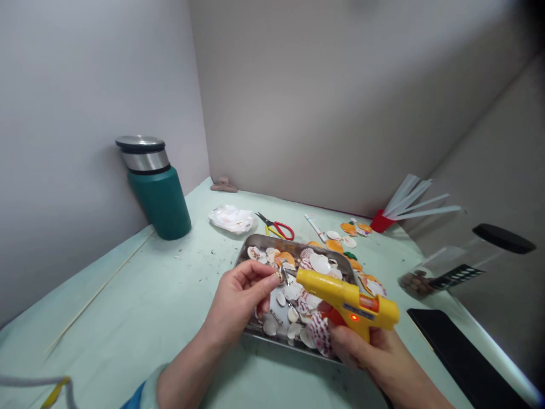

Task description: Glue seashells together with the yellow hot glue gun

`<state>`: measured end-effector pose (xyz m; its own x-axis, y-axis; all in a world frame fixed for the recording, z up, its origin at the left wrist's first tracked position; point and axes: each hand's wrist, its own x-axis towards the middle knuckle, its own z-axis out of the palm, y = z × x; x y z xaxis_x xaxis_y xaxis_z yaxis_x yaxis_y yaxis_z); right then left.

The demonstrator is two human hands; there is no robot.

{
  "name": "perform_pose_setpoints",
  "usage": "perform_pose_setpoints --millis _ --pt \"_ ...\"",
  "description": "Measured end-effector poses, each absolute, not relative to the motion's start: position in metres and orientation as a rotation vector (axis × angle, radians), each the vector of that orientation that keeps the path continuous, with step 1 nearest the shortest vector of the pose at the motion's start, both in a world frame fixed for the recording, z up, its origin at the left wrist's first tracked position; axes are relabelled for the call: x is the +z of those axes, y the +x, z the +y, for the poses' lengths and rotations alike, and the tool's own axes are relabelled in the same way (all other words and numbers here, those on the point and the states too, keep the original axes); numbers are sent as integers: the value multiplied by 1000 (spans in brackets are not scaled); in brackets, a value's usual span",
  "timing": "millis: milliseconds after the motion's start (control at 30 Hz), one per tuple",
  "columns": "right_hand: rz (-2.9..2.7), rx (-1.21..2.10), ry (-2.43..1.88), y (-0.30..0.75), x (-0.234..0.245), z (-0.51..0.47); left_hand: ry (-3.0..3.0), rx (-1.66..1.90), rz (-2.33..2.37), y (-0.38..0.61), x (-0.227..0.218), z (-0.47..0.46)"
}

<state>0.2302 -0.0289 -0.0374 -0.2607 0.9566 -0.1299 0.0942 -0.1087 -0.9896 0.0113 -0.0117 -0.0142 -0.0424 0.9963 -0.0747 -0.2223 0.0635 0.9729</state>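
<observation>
My right hand (366, 349) grips a yellow hot glue gun (349, 300) with its red lamp lit, nozzle pointing left. My left hand (240, 298) pinches a small shell (279, 276) right at the nozzle tip. Both hands hover over a metal tray (249, 251) filled with several white, pink and orange seashells (319, 263).
A teal flask (155, 187) with a steel lid stands at the back left. Behind the tray lie a white plastic bag (231, 218), red-and-yellow scissors (277, 227), a pen (315, 228) and loose shells (349, 228). Glue sticks in a red holder (380, 221), a clear jar (464, 267) and a black phone (460, 358) are at the right.
</observation>
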Motion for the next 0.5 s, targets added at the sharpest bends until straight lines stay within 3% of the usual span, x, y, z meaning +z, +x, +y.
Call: perform_pose_setpoints --millis 500 --pt "-1507 1177 -1229 219 -23 -33 987 1278 1107 10 -17 -10"
